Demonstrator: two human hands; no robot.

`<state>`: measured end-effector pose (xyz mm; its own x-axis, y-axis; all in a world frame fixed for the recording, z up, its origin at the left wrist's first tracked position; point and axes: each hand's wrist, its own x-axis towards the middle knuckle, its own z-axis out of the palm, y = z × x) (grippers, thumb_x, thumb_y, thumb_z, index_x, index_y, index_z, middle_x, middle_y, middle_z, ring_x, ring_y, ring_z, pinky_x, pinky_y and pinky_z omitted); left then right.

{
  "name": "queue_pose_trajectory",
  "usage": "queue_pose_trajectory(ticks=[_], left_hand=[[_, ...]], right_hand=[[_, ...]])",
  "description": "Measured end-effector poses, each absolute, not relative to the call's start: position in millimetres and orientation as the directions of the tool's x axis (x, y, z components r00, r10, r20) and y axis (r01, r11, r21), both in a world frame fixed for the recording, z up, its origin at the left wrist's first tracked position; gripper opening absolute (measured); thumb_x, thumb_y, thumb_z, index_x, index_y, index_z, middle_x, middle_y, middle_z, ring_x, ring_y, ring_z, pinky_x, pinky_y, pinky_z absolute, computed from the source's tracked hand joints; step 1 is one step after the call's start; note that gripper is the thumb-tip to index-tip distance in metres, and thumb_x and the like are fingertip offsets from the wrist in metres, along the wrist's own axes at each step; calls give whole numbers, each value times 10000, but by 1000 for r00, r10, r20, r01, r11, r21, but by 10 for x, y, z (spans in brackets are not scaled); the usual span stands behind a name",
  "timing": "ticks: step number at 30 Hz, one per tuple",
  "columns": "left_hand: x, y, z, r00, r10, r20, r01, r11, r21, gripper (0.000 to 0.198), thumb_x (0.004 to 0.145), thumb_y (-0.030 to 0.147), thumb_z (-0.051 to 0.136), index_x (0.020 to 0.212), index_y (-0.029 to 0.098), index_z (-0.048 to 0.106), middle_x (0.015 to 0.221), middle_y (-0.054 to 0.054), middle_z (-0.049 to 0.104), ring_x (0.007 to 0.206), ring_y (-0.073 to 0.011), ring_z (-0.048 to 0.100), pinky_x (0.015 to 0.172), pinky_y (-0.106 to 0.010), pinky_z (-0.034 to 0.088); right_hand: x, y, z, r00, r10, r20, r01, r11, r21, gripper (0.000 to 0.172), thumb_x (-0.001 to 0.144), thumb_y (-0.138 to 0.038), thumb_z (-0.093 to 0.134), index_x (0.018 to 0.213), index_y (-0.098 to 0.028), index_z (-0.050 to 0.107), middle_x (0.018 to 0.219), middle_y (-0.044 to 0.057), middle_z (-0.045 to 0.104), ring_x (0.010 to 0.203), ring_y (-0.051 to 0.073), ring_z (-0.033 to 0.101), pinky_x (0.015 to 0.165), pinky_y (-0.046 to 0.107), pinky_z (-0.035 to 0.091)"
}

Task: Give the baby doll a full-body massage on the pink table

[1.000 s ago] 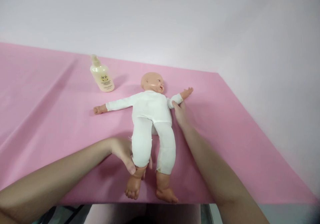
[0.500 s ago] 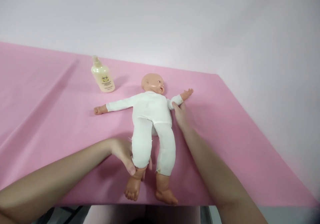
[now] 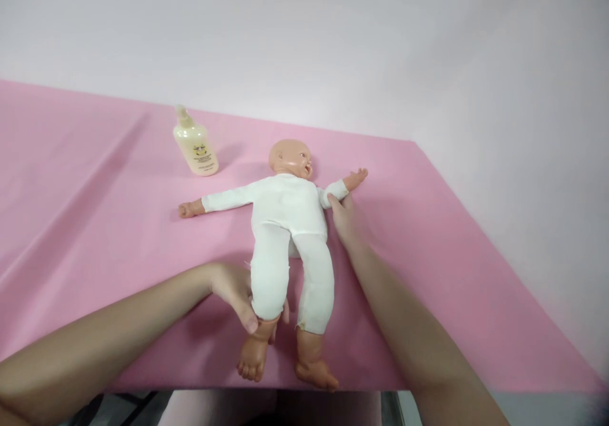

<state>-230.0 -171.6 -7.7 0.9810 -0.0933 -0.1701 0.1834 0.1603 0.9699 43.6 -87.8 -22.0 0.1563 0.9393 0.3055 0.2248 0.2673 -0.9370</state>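
A baby doll [image 3: 290, 204] with a white cloth body lies on its back, its bald head turned to the right and its arms spread. My left hand [image 3: 238, 293] is wrapped around the doll's leg on the left, just above the foot. The thumb rests in front at the ankle and fingertips show behind the leg. My right hand [image 3: 345, 217] grips the doll's arm on the right near the elbow, thumb on top; its other fingers are mostly hidden beneath. Both of the doll's feet hang towards the table's front edge.
A pale yellow pump bottle [image 3: 196, 147] stands upright behind the doll's outstretched left-side arm. The pink cloth [image 3: 118, 223] covers the table and has a long crease on the left. Behind the table is a plain white wall [image 3: 304, 45]. My legs show below the front edge.
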Motion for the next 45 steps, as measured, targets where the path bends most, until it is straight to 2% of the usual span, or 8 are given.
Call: queue_pose_trajectory(ticks=[8,13,18,24,35,45], left_hand=[[-2304,-1723,-91,972,-134,-192,220,240,945,737,685,356,899,1343,202,604,1135,-77,761,1142,-273,699,965,-350,576],[-2305,-1721,-101,974,-127,-188,213,230,950,737,678,353,903,1336,200,608,1147,-76,757,1152,-273,693,975,-348,571],[-2304,-1719,-97,972,-120,-203,226,229,947,735,673,340,906,1329,191,609,1155,-82,755,1164,-269,684,995,-348,557],[-2302,-1707,-84,966,-142,-214,244,245,938,737,678,313,904,1340,200,600,1166,-73,750,1185,-270,673,959,-326,572],[-2305,-1710,-101,968,-161,-194,231,255,939,720,712,304,883,1360,206,584,1178,-79,748,1183,-266,680,954,-340,578],[-2306,-1721,-90,968,-149,-203,238,277,931,708,698,287,893,1337,207,600,1160,-67,753,1170,-264,684,972,-343,571]], right_hand=[[434,-904,-199,145,941,305,256,263,-930,1001,875,-560,570,1635,-278,-18,1705,-24,-75,1610,159,-10,1341,409,66],[432,-908,-192,151,944,294,265,248,-932,984,880,-515,571,1632,-291,-22,1703,-45,-86,1609,145,-8,1342,395,61],[431,-879,-211,151,943,297,248,255,-935,982,877,-508,565,1631,-279,-22,1706,-23,-74,1610,163,6,1342,422,63],[436,-894,-211,142,945,295,230,259,-938,962,880,-437,568,1634,-277,-8,1705,-31,-66,1610,168,10,1342,432,74],[444,-885,-219,135,937,321,291,273,-917,973,904,-527,540,1633,-267,-49,1702,-20,-110,1609,156,-42,1341,417,32],[443,-893,-219,138,941,310,296,260,-919,958,906,-499,538,1632,-284,-50,1702,-34,-106,1609,152,-35,1343,423,40]])
